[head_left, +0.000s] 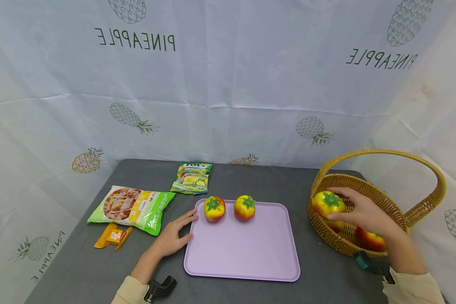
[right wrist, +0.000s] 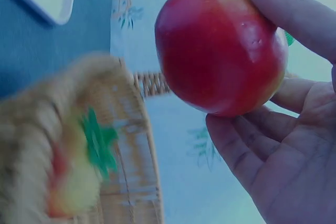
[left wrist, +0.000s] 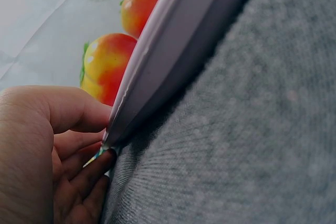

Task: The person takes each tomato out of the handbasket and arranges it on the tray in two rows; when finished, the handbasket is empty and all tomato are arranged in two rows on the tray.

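My right hand (head_left: 359,211) holds a red-and-yellow persimmon (head_left: 328,204) between thumb and fingers, over the left side of the wicker basket (head_left: 393,207). In the right wrist view the held persimmon (right wrist: 220,48) shows its glossy red side, with the fingertips around it. More persimmons lie in the basket, one reddish (head_left: 370,240) near its front. At the left edge of the lilac tray (head_left: 243,249), my left hand (head_left: 171,236) rests with its fingers and thumb touching the rim. Two persimmons, a left one (head_left: 214,209) and a right one (head_left: 245,208), sit along the tray's far side.
Left of the tray lie a green-and-white food bag (head_left: 131,207) and a small orange packet (head_left: 113,236). A green packet (head_left: 191,178) lies behind the tray. The basket's tall handle (head_left: 384,153) arches over it. A pineapple-print cloth (head_left: 228,84) hangs behind the grey table (head_left: 281,181).
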{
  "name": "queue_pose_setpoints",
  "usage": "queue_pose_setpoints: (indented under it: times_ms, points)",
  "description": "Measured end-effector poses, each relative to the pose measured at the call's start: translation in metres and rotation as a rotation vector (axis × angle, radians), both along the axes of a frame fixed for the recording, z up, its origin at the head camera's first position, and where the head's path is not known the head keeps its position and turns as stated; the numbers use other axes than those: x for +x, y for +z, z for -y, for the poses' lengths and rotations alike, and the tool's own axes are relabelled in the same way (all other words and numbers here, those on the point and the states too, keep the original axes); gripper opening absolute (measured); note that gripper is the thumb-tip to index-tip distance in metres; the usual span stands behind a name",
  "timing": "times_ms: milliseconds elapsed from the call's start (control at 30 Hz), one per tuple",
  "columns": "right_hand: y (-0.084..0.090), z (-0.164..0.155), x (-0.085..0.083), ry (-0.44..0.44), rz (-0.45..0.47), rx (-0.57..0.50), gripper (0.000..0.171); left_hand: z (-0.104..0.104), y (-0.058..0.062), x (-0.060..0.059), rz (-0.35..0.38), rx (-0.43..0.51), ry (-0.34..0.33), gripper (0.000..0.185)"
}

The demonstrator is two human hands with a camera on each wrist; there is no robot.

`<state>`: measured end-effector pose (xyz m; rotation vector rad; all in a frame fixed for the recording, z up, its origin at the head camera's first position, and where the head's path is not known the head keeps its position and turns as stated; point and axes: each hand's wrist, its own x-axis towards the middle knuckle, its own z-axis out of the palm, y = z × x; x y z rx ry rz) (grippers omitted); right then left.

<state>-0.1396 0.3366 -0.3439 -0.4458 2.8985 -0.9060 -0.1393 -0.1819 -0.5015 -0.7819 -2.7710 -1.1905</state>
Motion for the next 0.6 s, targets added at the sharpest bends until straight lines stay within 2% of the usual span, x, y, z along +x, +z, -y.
queue_pose_setpoints:
  times_ms: [367, 600]
  points:
    - [-0.025, 0.044, 0.004, 0.040, -0.001, -0.099, 0.067, -0.001, 0.001, 0.001, 0.008, -0.002, 0.000, 0.050]
    - [-0.044, 0.060, 0.000, 0.055, -0.002, -0.139, 0.070, -0.001, 0.002, 0.001, 0.011, 0.001, 0.005, 0.050]
